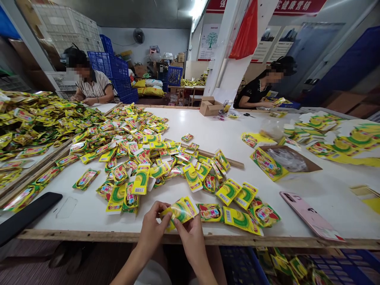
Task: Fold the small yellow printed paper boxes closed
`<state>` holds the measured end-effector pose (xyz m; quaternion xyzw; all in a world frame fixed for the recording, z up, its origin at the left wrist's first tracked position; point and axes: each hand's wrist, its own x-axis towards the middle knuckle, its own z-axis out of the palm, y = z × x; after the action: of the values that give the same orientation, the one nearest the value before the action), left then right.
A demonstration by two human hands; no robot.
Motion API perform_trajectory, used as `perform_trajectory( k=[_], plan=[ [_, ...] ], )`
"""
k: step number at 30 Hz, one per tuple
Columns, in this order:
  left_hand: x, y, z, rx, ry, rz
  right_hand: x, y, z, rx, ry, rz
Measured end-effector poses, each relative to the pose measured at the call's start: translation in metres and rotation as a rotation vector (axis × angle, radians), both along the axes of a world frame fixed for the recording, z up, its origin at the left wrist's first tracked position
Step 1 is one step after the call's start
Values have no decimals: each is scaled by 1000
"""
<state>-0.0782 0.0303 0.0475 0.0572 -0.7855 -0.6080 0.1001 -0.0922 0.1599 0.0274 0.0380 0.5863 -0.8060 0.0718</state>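
Between my two hands, just above the table's front edge, is a small yellow-green printed carton (184,209). My left hand (154,221) pinches its left end, thumb on top. My right hand (190,231) grips the lower right side, its thumb pressed on the printed face. Fingers behind the carton are hidden. Right of my hands lies a short row of similar packs, among them a red-and-green one (210,212) and a yellow carton (241,219). Beyond my hands spreads a loose heap of packs (148,152), with an upright-lying yellow carton (141,179) near its front.
A pink phone (310,215) lies at the right, a black flat object (28,215) at the left. An open display box (282,162) holds clear plastic. Wooden strips (234,162) cross the white table (190,122). Co-workers sit at the far left (95,89) and far right (255,93).
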Motion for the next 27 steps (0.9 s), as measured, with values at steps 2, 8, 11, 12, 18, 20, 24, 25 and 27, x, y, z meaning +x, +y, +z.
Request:
perform_trajectory(
  k=[2, 8, 11, 12, 18, 20, 24, 25, 27],
  plan=[
    [0, -1, 0, -32, 3, -23, -1, 1, 0, 25, 6, 20],
    [-2, -5, 2, -82, -11, -37, -3, 7, 8, 54, 25, 92],
    [-4, -8, 1, -22, -25, -30, -4, 12, 13, 66, 50, 203],
    [-5, -10, 1, 3, -33, -33, -5, 13, 14, 71, 56, 232],
    [-4, -15, 3, 82, -93, -70, -8, 18, 14, 9, 46, 275],
    [-5, -16, 5, 94, -102, -61, -8, 18, 13, 0, 46, 275],
    [-6, -16, 4, 87, -113, -25, -9, 18, 13, 46, 94, 285],
    [-6, -15, 4, 99, -114, -19, -9, 19, 13, 67, 107, 297],
    [-6, -15, 3, 141, -109, -17, -10, 20, 12, 122, 122, 314]
  ],
)
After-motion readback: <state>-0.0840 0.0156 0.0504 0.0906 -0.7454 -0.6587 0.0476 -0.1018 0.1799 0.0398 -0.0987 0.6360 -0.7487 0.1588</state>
